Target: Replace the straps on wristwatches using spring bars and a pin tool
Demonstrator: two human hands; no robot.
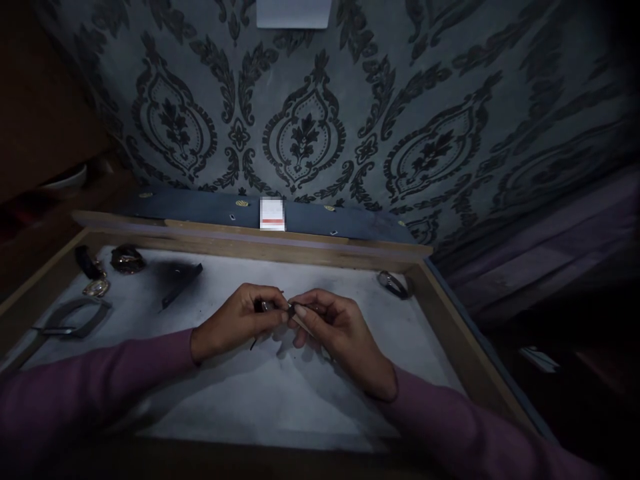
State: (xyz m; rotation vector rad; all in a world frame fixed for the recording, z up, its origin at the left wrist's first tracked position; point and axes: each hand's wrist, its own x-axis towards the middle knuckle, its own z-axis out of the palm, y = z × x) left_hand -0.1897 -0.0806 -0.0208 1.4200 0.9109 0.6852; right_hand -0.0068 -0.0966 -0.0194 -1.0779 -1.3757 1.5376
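Note:
Both hands meet over the middle of a white-lined wooden tray, fingertips nearly touching. My left hand (247, 317) is closed around a small wristwatch (268, 306), whose shiny rim and dark band show between the fingers. Pinched at the same spot, my right hand (330, 323) has its thumb and fingers on the other end of the watch. A narrow pale edge shows under the right thumb; I cannot make out what it is. Fingers cover most of the watch, and a thin dark piece sticks out below the left hand.
The tray's wooden rim (250, 241) surrounds the work. At its left lie a gold-toned watch (96, 287), a dark bracelet-like watch (127, 259), a grey strap (75, 317) and a dark slim tool (181, 287). Another watch (393, 285) lies at right. A patterned wall (305, 133) rises behind.

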